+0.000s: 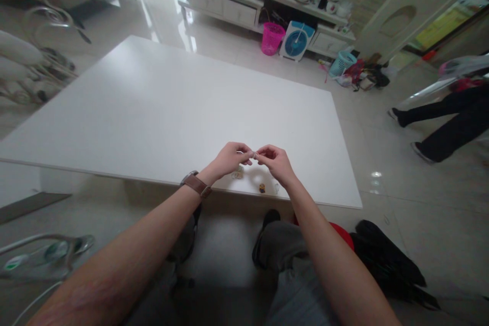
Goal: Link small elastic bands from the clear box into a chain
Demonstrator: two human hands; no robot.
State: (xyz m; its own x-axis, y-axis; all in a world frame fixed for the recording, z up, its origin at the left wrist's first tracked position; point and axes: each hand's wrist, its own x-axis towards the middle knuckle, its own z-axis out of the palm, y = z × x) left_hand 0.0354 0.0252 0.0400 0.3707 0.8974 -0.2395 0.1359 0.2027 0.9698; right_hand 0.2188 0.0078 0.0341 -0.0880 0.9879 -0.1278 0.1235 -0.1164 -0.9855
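Observation:
My left hand (233,157) and my right hand (275,161) meet above the near edge of the white table (183,107). Both are closed, thumbs and fingertips pinching a tiny pale piece (253,155) between them; it is too small to name. Just below my left hand lies a small clear packet (237,174) with something yellowish in it. A little yellow and dark figure (262,188) sits near the table edge, under the gap between my wrists. Beside my right wrist is a small clear scrap (277,188).
Beyond the table stand a pink basket (272,39), a blue and white box fan (297,41) and a low cabinet (239,12). Another person's legs (446,119) are at the right. White chairs (23,61) stand at the left, and dark cloth (389,254) lies on the floor.

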